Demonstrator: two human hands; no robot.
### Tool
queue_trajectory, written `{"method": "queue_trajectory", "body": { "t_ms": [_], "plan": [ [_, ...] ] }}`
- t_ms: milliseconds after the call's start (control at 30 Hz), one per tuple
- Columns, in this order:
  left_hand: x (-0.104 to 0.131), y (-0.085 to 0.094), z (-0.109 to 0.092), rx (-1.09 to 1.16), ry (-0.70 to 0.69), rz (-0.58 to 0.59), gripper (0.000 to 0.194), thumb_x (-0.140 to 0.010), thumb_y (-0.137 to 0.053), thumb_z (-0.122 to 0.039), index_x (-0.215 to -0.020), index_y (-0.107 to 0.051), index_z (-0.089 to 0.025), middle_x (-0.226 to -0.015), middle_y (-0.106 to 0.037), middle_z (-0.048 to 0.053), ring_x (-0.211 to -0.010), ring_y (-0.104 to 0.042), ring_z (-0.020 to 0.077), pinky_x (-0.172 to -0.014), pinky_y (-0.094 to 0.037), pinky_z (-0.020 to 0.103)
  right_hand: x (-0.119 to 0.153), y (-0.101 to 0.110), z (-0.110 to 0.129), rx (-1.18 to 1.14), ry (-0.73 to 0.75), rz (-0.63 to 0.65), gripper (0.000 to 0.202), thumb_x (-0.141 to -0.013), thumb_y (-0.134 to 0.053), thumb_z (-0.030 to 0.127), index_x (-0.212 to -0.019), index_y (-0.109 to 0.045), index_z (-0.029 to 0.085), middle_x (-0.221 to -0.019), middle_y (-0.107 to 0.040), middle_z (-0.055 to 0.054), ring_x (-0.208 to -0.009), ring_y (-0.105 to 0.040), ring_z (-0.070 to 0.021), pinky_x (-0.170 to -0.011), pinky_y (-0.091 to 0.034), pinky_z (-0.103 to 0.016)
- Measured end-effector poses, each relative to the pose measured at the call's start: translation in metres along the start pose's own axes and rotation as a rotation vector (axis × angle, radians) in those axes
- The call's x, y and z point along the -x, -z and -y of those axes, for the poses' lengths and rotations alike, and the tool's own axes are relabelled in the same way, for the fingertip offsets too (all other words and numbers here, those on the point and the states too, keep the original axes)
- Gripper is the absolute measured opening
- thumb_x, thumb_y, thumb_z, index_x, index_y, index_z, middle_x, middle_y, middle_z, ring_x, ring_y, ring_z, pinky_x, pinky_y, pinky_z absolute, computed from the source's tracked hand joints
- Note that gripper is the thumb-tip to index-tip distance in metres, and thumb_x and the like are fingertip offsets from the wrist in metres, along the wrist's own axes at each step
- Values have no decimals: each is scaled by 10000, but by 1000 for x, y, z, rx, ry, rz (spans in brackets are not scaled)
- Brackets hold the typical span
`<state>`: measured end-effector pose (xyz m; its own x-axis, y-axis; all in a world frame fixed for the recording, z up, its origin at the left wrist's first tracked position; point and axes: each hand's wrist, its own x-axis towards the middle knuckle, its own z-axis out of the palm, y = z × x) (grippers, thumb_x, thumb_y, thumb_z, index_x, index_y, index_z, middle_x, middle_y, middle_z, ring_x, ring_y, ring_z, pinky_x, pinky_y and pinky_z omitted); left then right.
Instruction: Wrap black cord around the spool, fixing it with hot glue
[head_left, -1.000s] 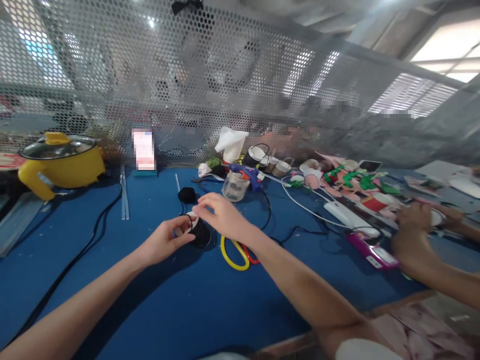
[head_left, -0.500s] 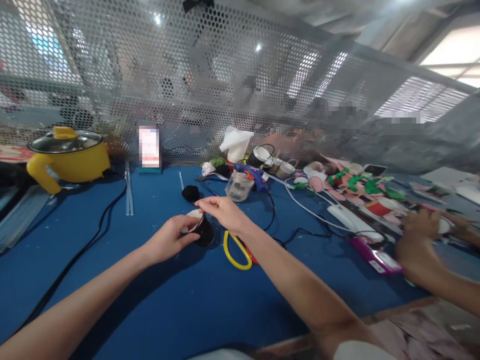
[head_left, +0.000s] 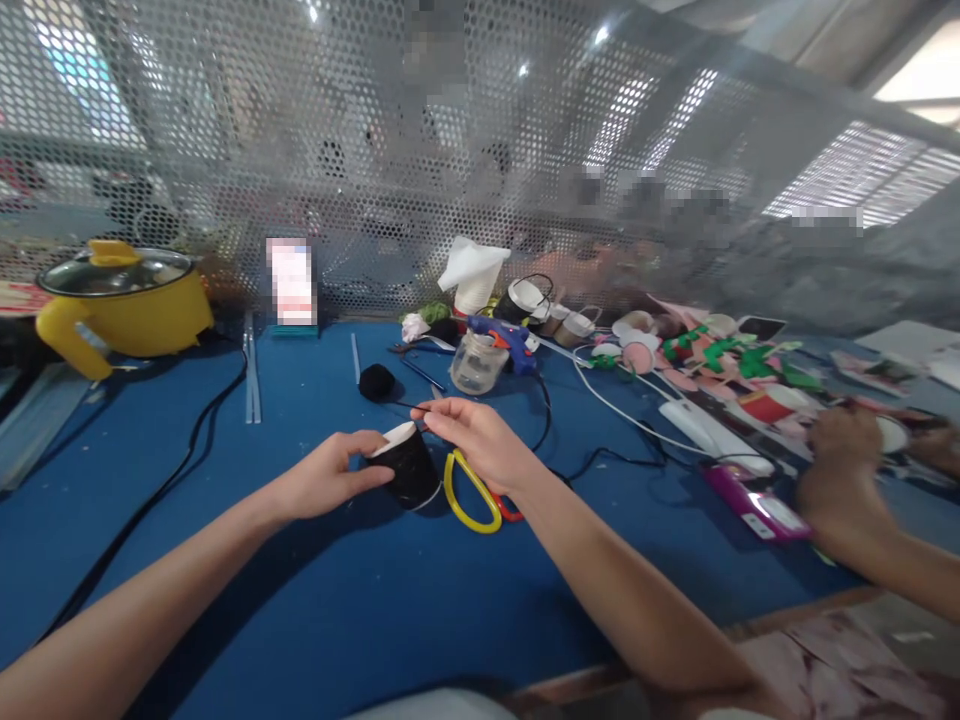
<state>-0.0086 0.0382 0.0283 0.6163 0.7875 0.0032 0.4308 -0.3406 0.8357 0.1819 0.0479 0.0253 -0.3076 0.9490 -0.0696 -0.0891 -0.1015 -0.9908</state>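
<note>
My left hand [head_left: 330,475] is closed on a small paper cup [head_left: 409,470] with a white rim, its outside wrapped in black yarn. The cup tilts over the blue table, mouth up and toward the left. Just right of the rim, my right hand [head_left: 476,438] pinches a thin black strand of yarn [head_left: 405,405]. Behind the cup lies a black ball of yarn [head_left: 376,382], with the strand running toward it. Under my right hand are scissors [head_left: 474,520] with yellow and red handles; their blades are mostly hidden.
A glass jar [head_left: 478,365] stands behind my right hand, with a blue glue gun [head_left: 514,342] beside it. To the left are a yellow electric pot [head_left: 131,315] and a phone [head_left: 292,285]. At right, a co-worker's hand [head_left: 844,450] is near a purple box [head_left: 757,505] and paper pieces.
My right hand has moved right, away from the cup's rim, drawing the strand with it. The cup has turned in my left hand, so more of its black side shows.
</note>
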Motion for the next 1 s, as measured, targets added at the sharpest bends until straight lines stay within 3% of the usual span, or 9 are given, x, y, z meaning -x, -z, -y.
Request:
{"method": "queue_trajectory", "body": {
  "t_ms": [400, 767, 1000],
  "plan": [
    [3, 4, -6, 182, 8, 154, 217, -765, -482, -283, -850, -600, -122, -836, -573, 28, -785, -502, 156, -743, -405, 256, 12, 2, -7, -41, 36, -68, 162, -704, -593, 308, -749, -543, 160, -908, -627, -49, -845, -558, -121, -810, -392, -295],
    [3, 6, -3, 335, -4, 218, 203, -747, -523, -294, -807, -615, -123, -826, -549, 35, -780, -486, 160, -736, -400, 264, 15, 0, -11, -28, 71, 13, 127, -741, -559, 290, -727, -510, 174, -870, -634, -26, -805, -559, -116, -768, -398, -283],
    [1, 9, 0, 361, -19, 254, 172, -741, -526, -267, -782, -612, -124, -819, -518, 29, -789, -479, 155, -754, -393, 257, 15, 2, -13, 144, 107, 38, 176, -749, -536, 337, -706, -474, 178, -722, -563, -4, -730, -541, -127, -696, -412, -279]
  ]
}}
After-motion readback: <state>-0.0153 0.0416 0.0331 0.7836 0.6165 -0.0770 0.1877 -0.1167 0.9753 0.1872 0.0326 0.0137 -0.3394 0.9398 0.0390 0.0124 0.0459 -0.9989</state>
